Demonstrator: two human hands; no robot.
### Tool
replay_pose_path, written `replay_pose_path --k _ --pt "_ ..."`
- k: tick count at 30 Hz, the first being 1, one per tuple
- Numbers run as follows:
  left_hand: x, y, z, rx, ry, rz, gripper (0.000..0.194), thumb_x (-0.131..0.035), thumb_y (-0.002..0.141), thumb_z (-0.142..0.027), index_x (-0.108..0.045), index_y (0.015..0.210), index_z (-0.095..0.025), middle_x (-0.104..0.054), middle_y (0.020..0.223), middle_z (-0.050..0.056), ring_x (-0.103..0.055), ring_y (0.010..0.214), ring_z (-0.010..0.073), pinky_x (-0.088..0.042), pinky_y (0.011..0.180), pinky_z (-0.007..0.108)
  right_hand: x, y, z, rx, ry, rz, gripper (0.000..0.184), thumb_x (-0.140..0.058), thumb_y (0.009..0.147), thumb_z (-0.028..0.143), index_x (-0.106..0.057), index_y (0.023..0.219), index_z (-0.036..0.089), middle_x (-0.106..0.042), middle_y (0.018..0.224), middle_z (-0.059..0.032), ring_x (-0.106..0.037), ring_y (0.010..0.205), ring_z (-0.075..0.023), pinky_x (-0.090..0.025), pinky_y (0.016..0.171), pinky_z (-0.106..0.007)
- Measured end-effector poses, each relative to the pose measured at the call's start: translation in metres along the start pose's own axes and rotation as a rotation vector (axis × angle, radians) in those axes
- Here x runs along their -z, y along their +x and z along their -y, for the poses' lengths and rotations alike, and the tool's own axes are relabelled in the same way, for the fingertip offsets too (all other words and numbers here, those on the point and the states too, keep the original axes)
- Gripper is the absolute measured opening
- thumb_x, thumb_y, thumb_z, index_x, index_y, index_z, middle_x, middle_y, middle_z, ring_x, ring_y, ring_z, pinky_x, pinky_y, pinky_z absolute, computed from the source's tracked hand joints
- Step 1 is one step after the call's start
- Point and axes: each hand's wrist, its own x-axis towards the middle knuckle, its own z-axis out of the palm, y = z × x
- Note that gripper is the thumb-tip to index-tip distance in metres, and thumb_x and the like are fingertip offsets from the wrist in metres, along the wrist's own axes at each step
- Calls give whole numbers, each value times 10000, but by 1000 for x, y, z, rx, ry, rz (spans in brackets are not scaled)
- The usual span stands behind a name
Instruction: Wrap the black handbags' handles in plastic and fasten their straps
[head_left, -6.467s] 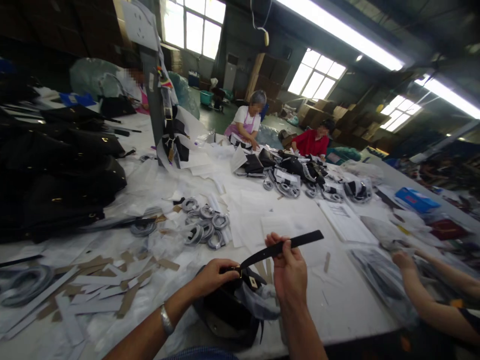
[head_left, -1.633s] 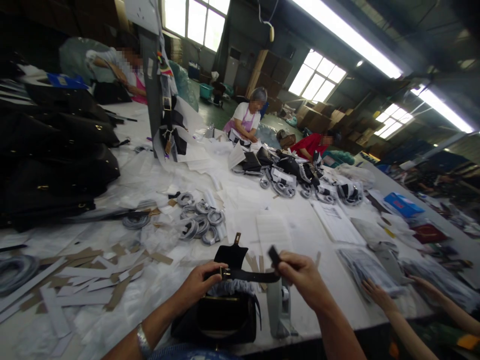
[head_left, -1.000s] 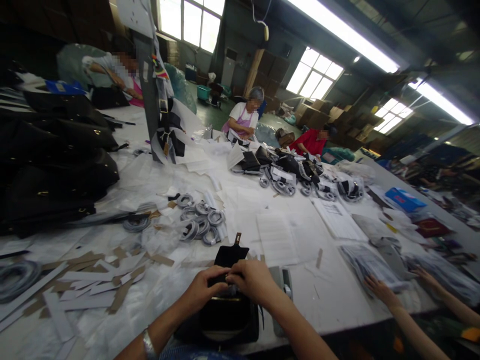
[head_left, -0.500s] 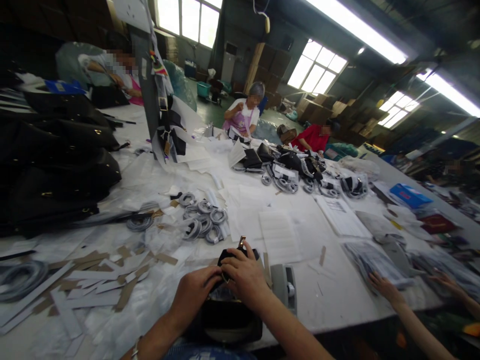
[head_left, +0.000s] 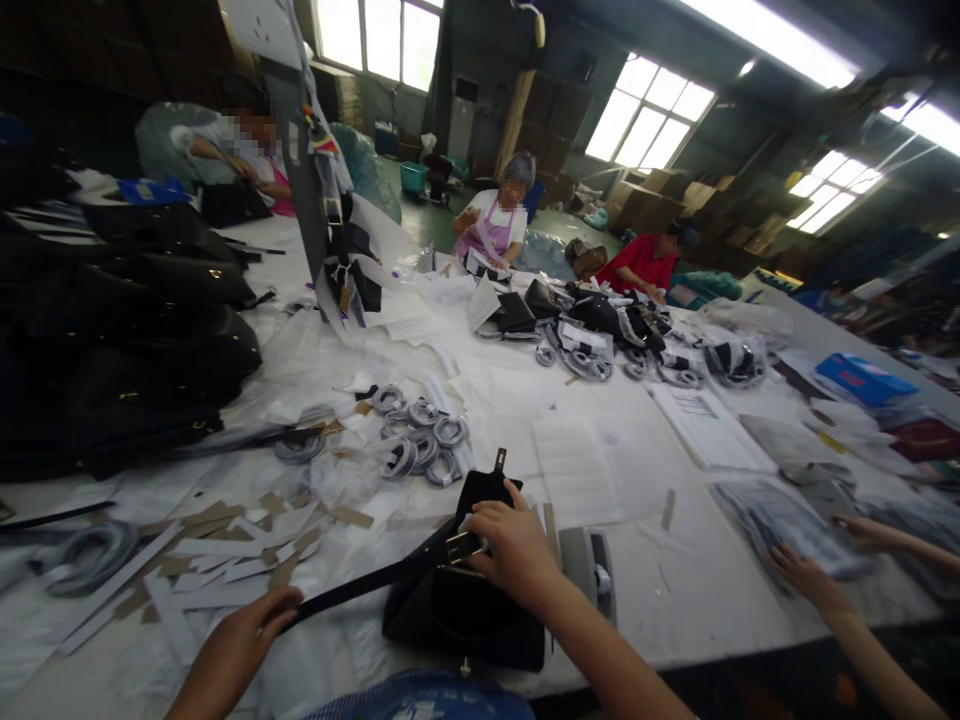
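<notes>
A black handbag (head_left: 457,615) stands on the white table (head_left: 697,590) at the near edge, right in front of me. My right hand (head_left: 510,545) rests on its top, fingers curled around the gold buckle (head_left: 461,547) where the black strap (head_left: 360,592) joins. The strap runs out low and to the left. My left hand (head_left: 240,640) is closed on the strap's far end, holding it taut away from the bag.
Cardboard and paper strips (head_left: 202,560) lie at the left, coiled grey straps (head_left: 420,445) beyond the bag. Black bags (head_left: 127,330) pile at far left. A co-worker's hands (head_left: 806,575) reach over plastic-wrapped items at the right. Other people sit at the table's far side.
My left hand has left the buckle and drawn the strap out to the left. My right hand stays on the bag's top. The bag has shifted slightly right.
</notes>
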Motion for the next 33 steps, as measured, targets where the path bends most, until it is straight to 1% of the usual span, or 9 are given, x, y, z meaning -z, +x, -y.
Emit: replay_pose_path --k 2,5,9,12,15,18,23,27,33 --pt "-4 2 -13 -28 18 -38 306 -552 787 -368 -744 971 -217 -771 1070 84 -684 1055 337 -507 953 460 -1 1 3 -6 83 25 171 -750 781 234 -666 930 235 -720 932 -6 -648 951 -203 -155 1152 -506" --pt "-11 11 -80 -129 -45 -89 442 -565 815 -451 -685 1159 -201 -684 1259 104 -575 1226 328 -397 1078 474 -2 2 6 7 176 42 227 -753 782 258 -646 982 237 -714 932 -7 -648 941 -207 -234 1133 -484" --pt "-16 21 -183 -359 -322 191 421 -494 914 -454 -613 1271 -264 -625 1348 58 -546 1258 258 -390 1082 373 -5 1 8 48 226 35 448 -752 768 218 -569 1174 252 -697 1081 -25 -627 1041 -211 -287 1125 -429" --pt "-13 27 -221 -411 -437 348 324 -574 883 -430 -693 1114 -236 -726 1145 60 -639 1074 264 -465 955 334 -9 -10 2 7 252 -38 621 -735 757 160 -478 1316 244 -637 1231 -72 -563 1165 -232 -329 1109 -426" --pt "-9 32 -227 -407 -451 391 298 -568 883 -445 -716 941 -193 -743 925 40 -655 895 236 -494 822 297 -22 -26 -10 -79 284 -129 725 -736 726 129 -439 1375 260 -497 1418 -102 -444 1312 -260 -355 1103 -441" --pt "-8 33 -225 -414 -468 446 300 -559 885 -440 -699 913 -177 -717 880 30 -633 861 218 -486 784 277 -41 -36 -19 -97 318 -125 739 -733 721 137 -440 1386 273 -414 1493 -107 -370 1375 -282 -325 1124 -485" --pt "-11 27 -222 -437 -485 546 264 -651 820 -358 -703 1013 -185 -724 975 39 -635 946 247 -473 853 305 -53 -36 -22 -110 360 -141 393 -626 790 90 -575 1150 236 -639 1220 -80 -538 1217 -259 -348 1091 -482" --pt "-11 29 -217 -434 -493 562 298 -652 826 -313 -699 1097 -199 -729 1077 43 -627 1036 259 -454 920 317 -28 -42 -23 -149 352 -183 261 -557 875 144 -544 1127 210 -661 1039 -59 -627 956 -203 -485 898 -348" --pt "-33 35 -214 -417 -482 487 199 -711 773 -327 -753 885 -168 -757 880 39 -663 881 255 -484 814 316 28 -60 -38 -171 172 -161 194 -533 955 359 -631 1081 249 -647 966 -41 -624 880 -206 -467 793 -315"
